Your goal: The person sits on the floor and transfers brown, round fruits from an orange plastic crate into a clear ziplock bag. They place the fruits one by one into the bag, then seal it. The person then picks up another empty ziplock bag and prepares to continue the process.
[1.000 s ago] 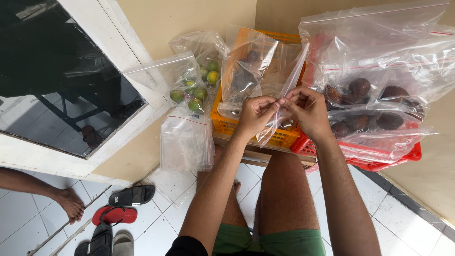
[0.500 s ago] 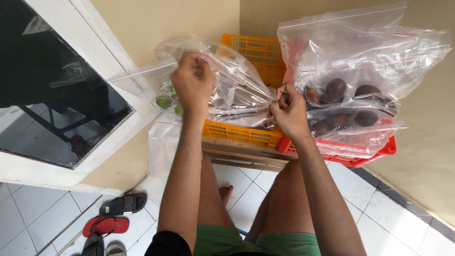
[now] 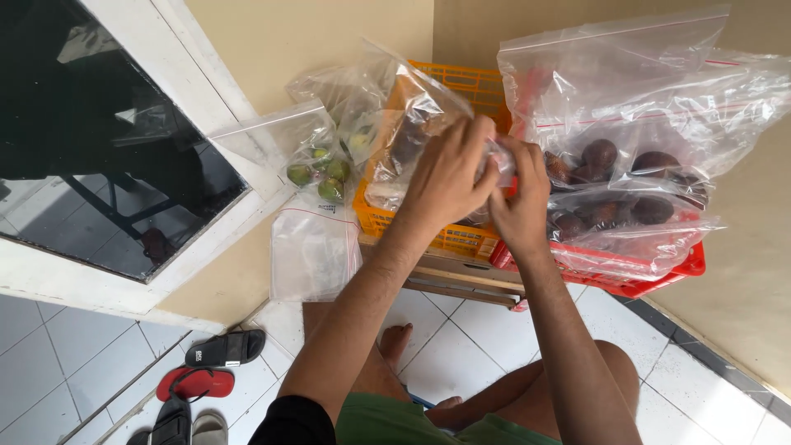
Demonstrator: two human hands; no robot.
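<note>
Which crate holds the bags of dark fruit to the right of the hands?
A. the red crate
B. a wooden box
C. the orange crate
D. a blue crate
A: the clear bags of dark fruit rest in the red crate, right of the orange crate.

Two crates side by side: slotted crate (image 3: 428, 235) left, second crate (image 3: 659, 276) right, both on a wooden ledge (image 3: 461, 280). Bags of dark fruit (image 3: 626, 177) in the right crate. Bag of small fruit (image 3: 317, 169) left of the crates, empty bag (image 3: 313, 251) below it. Sandals (image 3: 206, 371) on the floor, lower left.
</note>
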